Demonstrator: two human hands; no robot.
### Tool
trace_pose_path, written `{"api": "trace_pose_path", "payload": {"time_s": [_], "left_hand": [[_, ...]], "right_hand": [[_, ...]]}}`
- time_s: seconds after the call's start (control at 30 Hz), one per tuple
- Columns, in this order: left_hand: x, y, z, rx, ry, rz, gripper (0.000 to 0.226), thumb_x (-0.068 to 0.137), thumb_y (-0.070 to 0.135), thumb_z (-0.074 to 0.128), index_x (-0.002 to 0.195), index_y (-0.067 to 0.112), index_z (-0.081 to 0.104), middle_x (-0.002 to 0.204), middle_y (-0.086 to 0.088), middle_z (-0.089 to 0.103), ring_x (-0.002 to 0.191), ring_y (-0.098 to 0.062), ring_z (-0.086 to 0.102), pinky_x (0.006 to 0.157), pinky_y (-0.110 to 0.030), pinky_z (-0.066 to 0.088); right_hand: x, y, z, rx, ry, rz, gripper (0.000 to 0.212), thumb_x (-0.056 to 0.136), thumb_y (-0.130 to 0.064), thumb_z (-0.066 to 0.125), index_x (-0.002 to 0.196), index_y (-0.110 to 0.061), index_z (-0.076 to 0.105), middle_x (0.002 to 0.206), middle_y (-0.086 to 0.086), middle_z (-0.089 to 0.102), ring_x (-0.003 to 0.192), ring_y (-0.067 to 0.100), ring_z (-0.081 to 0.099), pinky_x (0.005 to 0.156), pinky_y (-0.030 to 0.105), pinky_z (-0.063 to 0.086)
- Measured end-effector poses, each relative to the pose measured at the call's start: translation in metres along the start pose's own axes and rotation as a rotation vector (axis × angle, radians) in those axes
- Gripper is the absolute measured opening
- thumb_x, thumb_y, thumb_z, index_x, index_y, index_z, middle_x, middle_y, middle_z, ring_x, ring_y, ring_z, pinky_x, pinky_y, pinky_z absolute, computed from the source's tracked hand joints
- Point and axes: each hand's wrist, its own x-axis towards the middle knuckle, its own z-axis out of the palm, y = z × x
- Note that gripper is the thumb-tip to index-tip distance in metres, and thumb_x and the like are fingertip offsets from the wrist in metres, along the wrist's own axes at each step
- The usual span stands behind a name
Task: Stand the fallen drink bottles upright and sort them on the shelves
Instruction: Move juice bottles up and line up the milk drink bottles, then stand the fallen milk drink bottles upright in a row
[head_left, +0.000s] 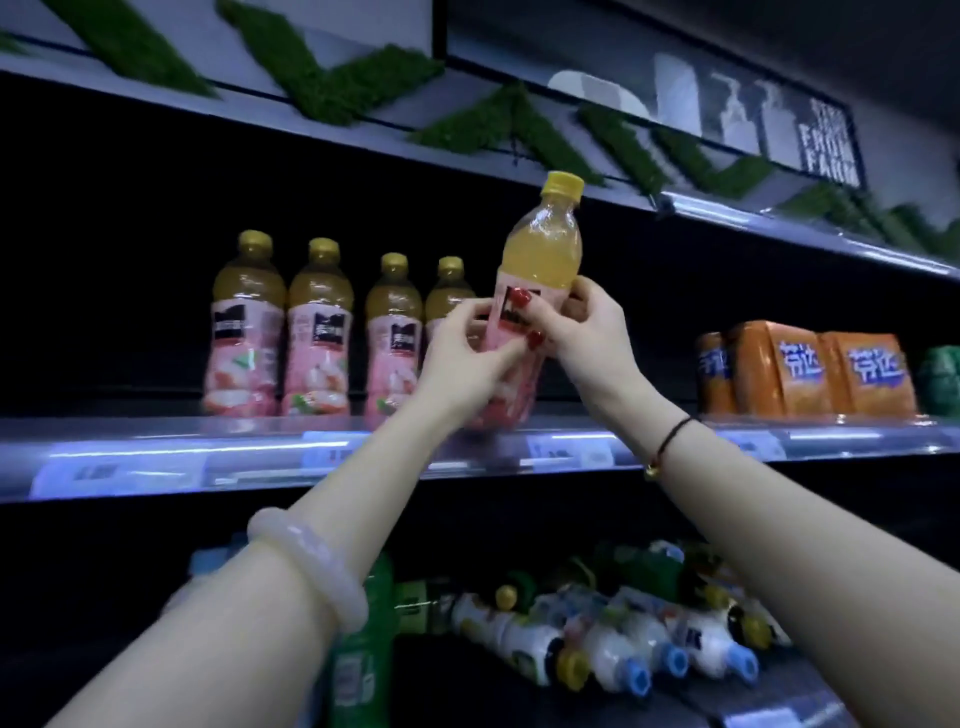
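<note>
A juice bottle (540, 254) with a yellow cap and pink label is held nearly upright, tilted slightly right, just in front of the middle shelf (260, 457). My left hand (467, 358) grips its lower label from the left. My right hand (587, 332) grips the label from the right. Several matching pink-label juice bottles (283, 332) stand in a row on the shelf to the left. On the shelf below, a heap of fallen bottles (623, 639) with white bodies and blue or yellow caps lies on its side.
Orange multipacks (810, 369) lie on the middle shelf at right, with a green pack (943, 379) beyond them. A green bottle (363, 654) stands on the lower shelf left of the heap. Price-tag strips run along the shelf edge. The upper shelf overhangs.
</note>
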Motion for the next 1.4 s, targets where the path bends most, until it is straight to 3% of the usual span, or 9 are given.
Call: {"api": "trace_pose_path", "payload": {"time_s": [0.17,0.27,0.4,0.8,0.97,1.07,1.17,1.3,1.4], "left_hand": [[0.033,-0.028,0.034,0.136,0.13,-0.101,0.037,0.083,0.012,0.068,0.118,0.009,0.057,0.091,-0.004,0.061,0.085,-0.02,0.064,0.07,-0.028,0.056],[0.035,-0.044,0.04,0.328,0.162,-0.139,0.029,0.083,0.016,0.068,0.11,0.008,0.06,0.088,0.0,0.063,0.066,-0.008,0.06,0.051,-0.012,0.049],[0.035,-0.054,0.043,0.554,0.211,-0.2,0.037,0.077,0.042,0.066,0.097,0.014,0.052,0.091,-0.007,0.066,0.073,-0.026,0.069,0.068,-0.045,0.057],[0.02,-0.052,0.055,0.801,0.311,-0.149,0.039,0.079,0.045,0.06,0.095,0.009,0.058,0.094,-0.007,0.064,0.086,-0.028,0.059,0.071,-0.038,0.05],[-0.035,-0.065,0.069,0.773,0.372,0.338,0.027,0.079,0.019,0.062,0.099,0.003,0.056,0.101,-0.013,0.056,0.094,-0.025,0.051,0.082,-0.031,0.044],[-0.103,-0.097,0.092,0.683,0.16,0.539,0.009,0.077,0.005,0.061,0.083,-0.001,0.057,0.08,-0.015,0.056,0.078,-0.025,0.048,0.072,-0.029,0.039],[-0.15,-0.15,0.111,0.733,-0.195,0.262,0.015,0.077,0.012,0.056,0.088,0.003,0.054,0.088,-0.014,0.054,0.085,-0.027,0.049,0.077,-0.034,0.044],[-0.165,-0.207,0.127,0.85,-0.822,-0.306,0.068,0.081,0.023,0.057,0.143,0.014,0.03,0.148,-0.008,0.032,0.139,-0.028,0.027,0.114,-0.036,0.027],[-0.167,-0.22,0.143,1.007,-0.864,-0.328,0.08,0.079,0.036,0.059,0.147,0.021,0.021,0.149,-0.007,0.032,0.139,-0.025,0.022,0.112,-0.036,0.018]], "right_hand": [[0.053,0.044,-0.017,-0.088,-0.122,0.007,0.028,0.082,-0.014,0.072,0.105,-0.004,0.06,0.102,0.017,0.069,0.089,0.022,0.066,0.084,0.041,0.055],[0.062,0.076,-0.018,-0.118,-0.203,0.061,0.032,0.085,-0.014,0.069,0.112,0.0,0.059,0.108,0.017,0.069,0.096,0.026,0.067,0.084,0.036,0.055],[0.071,0.092,-0.019,-0.04,-0.244,0.188,0.035,0.087,-0.025,0.067,0.112,-0.002,0.058,0.105,0.012,0.067,0.086,0.018,0.065,0.066,0.026,0.051],[0.069,0.108,-0.015,-0.032,-0.303,0.272,0.049,0.087,-0.032,0.064,0.121,-0.001,0.052,0.114,0.013,0.064,0.097,0.021,0.064,0.074,0.03,0.051],[0.006,0.097,-0.036,-0.249,-0.168,-0.101,0.031,0.084,-0.017,0.065,0.113,-0.008,0.056,0.105,-0.002,0.062,0.102,0.01,0.06,0.093,0.022,0.048],[-0.064,0.113,-0.065,-0.327,-0.004,-0.439,0.023,0.084,-0.005,0.057,0.105,0.002,0.057,0.106,0.006,0.057,0.103,0.018,0.055,0.095,0.029,0.045],[-0.123,0.16,-0.096,-0.558,-0.136,-0.506,0.018,0.081,-0.005,0.052,0.094,0.003,0.062,0.116,0.015,0.057,0.113,0.027,0.051,0.099,0.038,0.041],[-0.156,0.221,-0.136,-0.997,-0.466,0.02,0.031,0.084,-0.028,0.045,0.101,-0.007,0.06,0.103,0.016,0.063,0.098,0.037,0.059,0.081,0.037,0.041],[-0.161,0.235,-0.148,-1.172,-0.754,0.414,0.049,0.081,-0.047,0.056,0.115,-0.012,0.057,0.116,0.013,0.062,0.106,0.033,0.057,0.08,0.032,0.047]]}}
